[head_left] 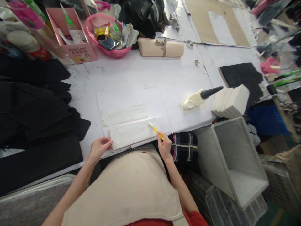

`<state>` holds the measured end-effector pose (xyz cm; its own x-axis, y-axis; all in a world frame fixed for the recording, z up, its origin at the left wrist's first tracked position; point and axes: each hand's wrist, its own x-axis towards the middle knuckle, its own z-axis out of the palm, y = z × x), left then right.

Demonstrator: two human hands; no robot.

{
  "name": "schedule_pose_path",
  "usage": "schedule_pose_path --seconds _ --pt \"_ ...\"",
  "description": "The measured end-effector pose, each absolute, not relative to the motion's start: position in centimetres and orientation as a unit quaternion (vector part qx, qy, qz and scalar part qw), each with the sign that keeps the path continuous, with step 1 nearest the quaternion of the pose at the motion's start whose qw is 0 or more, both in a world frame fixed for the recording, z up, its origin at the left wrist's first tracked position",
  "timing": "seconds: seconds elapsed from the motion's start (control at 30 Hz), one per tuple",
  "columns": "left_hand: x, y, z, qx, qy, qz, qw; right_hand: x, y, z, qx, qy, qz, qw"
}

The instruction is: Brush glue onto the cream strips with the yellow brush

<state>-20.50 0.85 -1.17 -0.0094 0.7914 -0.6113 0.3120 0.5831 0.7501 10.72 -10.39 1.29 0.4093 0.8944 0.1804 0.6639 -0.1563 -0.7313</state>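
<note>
My right hand (165,146) is closed round the yellow handle of a small brush (157,130), its pale bristles over the right end of a flat white strip (133,134). That strip lies along the table's front edge and looks coated with something whitish. My left hand (100,148) pinches the strip's lower left corner between thumb and fingertips. Just behind it lies a second whitish coated rectangle (124,115). To the right, a cream-coloured bottle (194,99) with a long black nozzle lies on its side on a small pale card.
Black cut pieces (39,106) cover the table's left side. A pink basket (113,51), pink box (78,54) and tied beige roll (161,48) stand at the back. At right are a white card stack (231,100), black sheets (242,78) and a grey bin (215,157).
</note>
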Motion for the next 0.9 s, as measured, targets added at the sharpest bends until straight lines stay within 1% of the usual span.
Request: schedule_pose_path --seconds 0.1,0.17,0.23,0.3,0.4,0.5,0.63,0.7,0.83,0.9 --pt "-20.5 0.9 -1.1 0.409 0.68 0.204 0.573 11.7 -11.4 1.7 -0.769 -0.54 0.096 0.329" --pt "-20.5 0.9 -1.2 0.413 0.679 0.201 0.573 10.8 -12.1 2.2 -0.748 -0.584 0.098 0.3" --pt "-20.5 0.9 -1.2 0.416 0.679 0.199 0.572 9.2 -12.8 2.7 -0.712 -0.627 0.126 0.291" --pt "-20.6 0.8 -1.3 0.417 0.68 0.2 0.569 8.1 -13.6 2.9 -0.686 -0.64 0.166 0.303" --pt "-20.5 0.7 -1.4 0.417 0.684 0.202 0.564 8.4 -15.0 2.9 -0.722 -0.571 0.183 0.344" --pt "-20.6 0.6 -1.6 0.419 0.685 0.202 0.561 10.4 -16.1 2.8 -0.783 -0.497 0.13 0.35" --pt "-20.8 0.7 -1.3 0.453 0.678 0.196 0.545 12.1 -16.4 3.1 -0.811 -0.461 0.055 0.355" --pt "-20.8 0.7 -0.4 0.498 0.673 0.19 0.512 12.1 -16.2 3.1 -0.809 -0.448 0.056 0.377" --pt "-20.3 1.1 2.8 0.596 0.663 0.193 0.41 11.7 -15.9 2.8 -0.799 -0.438 0.069 0.406" --pt "-19.7 1.6 4.4 0.623 0.643 0.214 0.39 11.9 -15.7 2.6 -0.799 -0.433 0.06 0.413"
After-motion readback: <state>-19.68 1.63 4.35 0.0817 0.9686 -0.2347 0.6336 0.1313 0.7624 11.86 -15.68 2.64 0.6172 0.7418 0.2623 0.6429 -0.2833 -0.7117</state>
